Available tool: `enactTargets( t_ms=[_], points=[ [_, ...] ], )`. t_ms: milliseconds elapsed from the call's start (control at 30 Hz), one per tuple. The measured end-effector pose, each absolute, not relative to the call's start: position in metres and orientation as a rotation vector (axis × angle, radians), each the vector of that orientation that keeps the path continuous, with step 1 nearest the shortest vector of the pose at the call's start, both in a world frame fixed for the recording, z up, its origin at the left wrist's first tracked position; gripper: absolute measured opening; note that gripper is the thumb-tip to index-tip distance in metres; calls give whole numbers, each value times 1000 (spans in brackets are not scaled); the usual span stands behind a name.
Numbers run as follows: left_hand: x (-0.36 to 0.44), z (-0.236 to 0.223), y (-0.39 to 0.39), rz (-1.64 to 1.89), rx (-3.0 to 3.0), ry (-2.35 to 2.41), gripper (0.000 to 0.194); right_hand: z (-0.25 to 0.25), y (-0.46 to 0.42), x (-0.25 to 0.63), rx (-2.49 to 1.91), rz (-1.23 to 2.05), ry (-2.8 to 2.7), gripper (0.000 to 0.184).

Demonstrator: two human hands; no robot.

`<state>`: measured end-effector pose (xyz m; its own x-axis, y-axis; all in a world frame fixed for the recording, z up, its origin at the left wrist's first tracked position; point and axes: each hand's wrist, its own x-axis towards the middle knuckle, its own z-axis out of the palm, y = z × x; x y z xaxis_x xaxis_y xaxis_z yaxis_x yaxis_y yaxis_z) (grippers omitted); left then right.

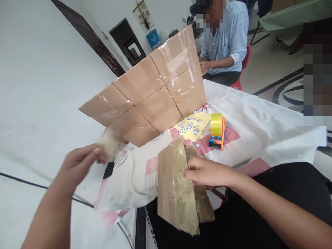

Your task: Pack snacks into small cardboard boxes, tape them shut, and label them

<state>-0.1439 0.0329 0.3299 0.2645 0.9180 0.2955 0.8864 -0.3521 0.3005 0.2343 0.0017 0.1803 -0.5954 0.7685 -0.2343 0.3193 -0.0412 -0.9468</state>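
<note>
My right hand (199, 171) grips the taped edge of a flattened cardboard piece (167, 183), which hangs over my lap. Crinkled clear-yellow tape runs along that edge, and a second brown flap shows behind it. Out to the left, my left hand (85, 160) pinches a pale, yellowish scrap (111, 141), smeared by motion; it looks like crumpled tape. Beyond both hands stand several taped cardboard boxes (158, 100) in a tilted stack on the table.
A tape dispenser (217, 138) with a yellow roll lies beside yellow sheets (195, 124) strewn with small labels. A white cloth (241, 107) covers the table. Near its left edge are a perforated oval (121, 158) and a dark object (108, 170). Across sits another person (225, 45).
</note>
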Motion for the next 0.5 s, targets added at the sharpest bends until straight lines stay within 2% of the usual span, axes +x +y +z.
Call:
enactTargets(
  t_ms=[100, 200, 367, 433, 500],
  points=[
    [-122, 299, 28, 536, 2281, 1696, 35, 177, 1, 226, -1085, 1734, -1834, 28],
    [-122, 266, 43, 570, 2128, 1845, 33, 176, -1, 220, -1052, 1741, -1803, 30],
    [-202, 221, 86, 76, 1982, 2483, 23, 174, 2, 214, -1085, 1648, -1775, 32],
    [-243, 204, 96, -8, 1851, 2629, 20, 173, 5, 209, -1098, 1608, -1795, 34],
    [-280, 190, 101, -17, 1738, 2783, 27, 170, 7, 204, -1099, 1546, -1827, 35]
  ],
)
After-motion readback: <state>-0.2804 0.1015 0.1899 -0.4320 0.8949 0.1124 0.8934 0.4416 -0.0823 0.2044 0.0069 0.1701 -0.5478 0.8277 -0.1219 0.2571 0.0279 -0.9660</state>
